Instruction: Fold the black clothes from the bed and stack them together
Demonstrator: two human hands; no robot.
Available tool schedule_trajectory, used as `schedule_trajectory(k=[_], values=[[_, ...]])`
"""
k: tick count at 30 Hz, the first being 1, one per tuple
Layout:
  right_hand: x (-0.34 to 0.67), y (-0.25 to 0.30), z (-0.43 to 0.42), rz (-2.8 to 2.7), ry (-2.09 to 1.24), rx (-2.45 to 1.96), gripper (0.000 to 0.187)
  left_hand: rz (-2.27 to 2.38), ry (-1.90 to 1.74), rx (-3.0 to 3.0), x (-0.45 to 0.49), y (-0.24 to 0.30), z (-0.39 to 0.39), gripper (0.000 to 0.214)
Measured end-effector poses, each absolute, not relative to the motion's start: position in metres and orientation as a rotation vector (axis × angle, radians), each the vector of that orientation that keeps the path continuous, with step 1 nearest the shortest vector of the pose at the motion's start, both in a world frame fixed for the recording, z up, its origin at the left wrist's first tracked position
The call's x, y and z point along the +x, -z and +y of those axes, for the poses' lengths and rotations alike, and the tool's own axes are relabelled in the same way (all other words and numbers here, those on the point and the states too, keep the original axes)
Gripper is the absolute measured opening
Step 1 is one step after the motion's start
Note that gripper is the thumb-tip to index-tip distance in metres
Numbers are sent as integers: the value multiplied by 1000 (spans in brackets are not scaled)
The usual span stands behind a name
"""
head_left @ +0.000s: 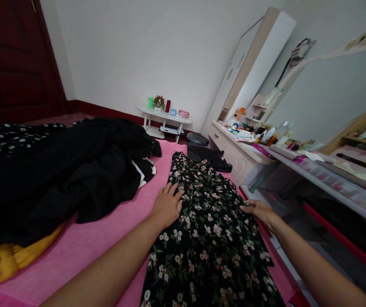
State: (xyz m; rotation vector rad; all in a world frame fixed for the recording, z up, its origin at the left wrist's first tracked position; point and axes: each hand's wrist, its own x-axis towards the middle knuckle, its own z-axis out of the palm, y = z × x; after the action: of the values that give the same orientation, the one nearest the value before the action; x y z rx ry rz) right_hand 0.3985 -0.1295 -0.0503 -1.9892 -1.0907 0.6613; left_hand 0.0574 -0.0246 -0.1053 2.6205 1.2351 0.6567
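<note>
A black dress with a pink-and-white floral print lies spread out lengthwise on a pink bed cover. My left hand rests flat at its left edge, fingers stretched onto the cloth. At the opposite edge, my right hand pinches the fabric between thumb and fingers. Beyond the dress's far end is a folded dark garment.
To the left sits a heap of black clothes, with a yellow garment under it. A dressing table crowded with bottles stands along the right. A small white shelf table is against the far wall.
</note>
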Motion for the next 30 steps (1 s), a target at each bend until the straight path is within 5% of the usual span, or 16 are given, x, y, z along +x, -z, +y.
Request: schedule_trajectory(k=[12,20,30], values=[[269,-87,-126,-1428,-404,-1668,33,1176,-718,2568,54,104,-24,41],[160,-35,-210,-2259,-745,-1669,26,1089,-1098,2027,49,101,-15,40],[224,28,-70,-1853,-733,-1660,16,1098,-1161,2007,55,109,-11,30]])
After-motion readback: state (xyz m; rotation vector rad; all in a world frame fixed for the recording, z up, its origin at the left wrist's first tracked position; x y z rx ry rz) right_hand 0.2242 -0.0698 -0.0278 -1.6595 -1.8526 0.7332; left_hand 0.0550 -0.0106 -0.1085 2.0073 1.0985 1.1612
